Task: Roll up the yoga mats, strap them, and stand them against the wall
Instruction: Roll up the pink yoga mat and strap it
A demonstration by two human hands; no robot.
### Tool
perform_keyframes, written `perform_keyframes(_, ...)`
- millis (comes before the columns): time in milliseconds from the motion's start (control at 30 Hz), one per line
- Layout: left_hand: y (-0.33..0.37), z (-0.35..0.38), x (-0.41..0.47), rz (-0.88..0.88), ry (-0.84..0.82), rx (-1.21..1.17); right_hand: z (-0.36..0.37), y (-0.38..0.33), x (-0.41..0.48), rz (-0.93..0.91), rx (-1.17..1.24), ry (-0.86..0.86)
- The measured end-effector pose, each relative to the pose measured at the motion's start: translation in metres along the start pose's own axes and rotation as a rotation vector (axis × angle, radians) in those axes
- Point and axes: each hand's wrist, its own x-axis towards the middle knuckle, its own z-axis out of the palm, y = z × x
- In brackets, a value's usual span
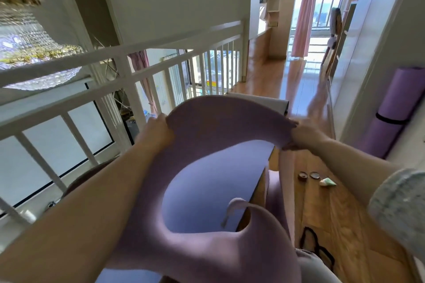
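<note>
my left hand [158, 131] and right hand [301, 135] pinch the lifted purple mat [220, 126] at its corners, fingers closed. a strapped rolled mat [395, 112] leans on the wall [377, 57].

Wood floor [326, 218], white railing [138, 71] (chandelier [30, 37] left), pink curtain [303, 18] by bright window [326, 2].

Both hands up holding a purple yoga mat [220, 126] by its top edge: left hand [158, 131] pinching the left corner, right hand [301, 138] the right. Mat sags, curls underneath. Rolled purple mat [395, 110] with black strap [388, 119] stands against right wall [368, 41]. White railing [115, 76] left, wood floor [333, 213], loose black strap [315, 243] on it.
</note>
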Motion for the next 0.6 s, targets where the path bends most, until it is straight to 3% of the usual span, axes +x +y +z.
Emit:
perform_keyframes(67, 0.008, -0.007, -0.005, 0.001, -0.075, 0.032, -0.007, -0.022, -0.001, -0.028, 0.279, 0.069)
perform_keyframes(133, 0.026, -0.014, -0.019, 0.050, -0.059, -0.014, -0.014, -0.042, -0.004, -0.056, 0.395, 0.142)
perform_keyframes(300, 0.087, -0.020, -0.066, 0.393, 0.283, 0.221, -0.015, -0.080, -0.017, -0.119, 0.535, 0.171)
perform_keyframes(433, 0.109, 0.009, -0.080, 0.311, -0.186, 0.252, -0.008, -0.101, -0.032, -0.160, 0.636, 0.150)
perform_keyframes(600, 0.100, 0.048, -0.076, 0.202, -0.362, 0.034, 0.000, -0.119, -0.045, -0.141, 0.801, 0.057)
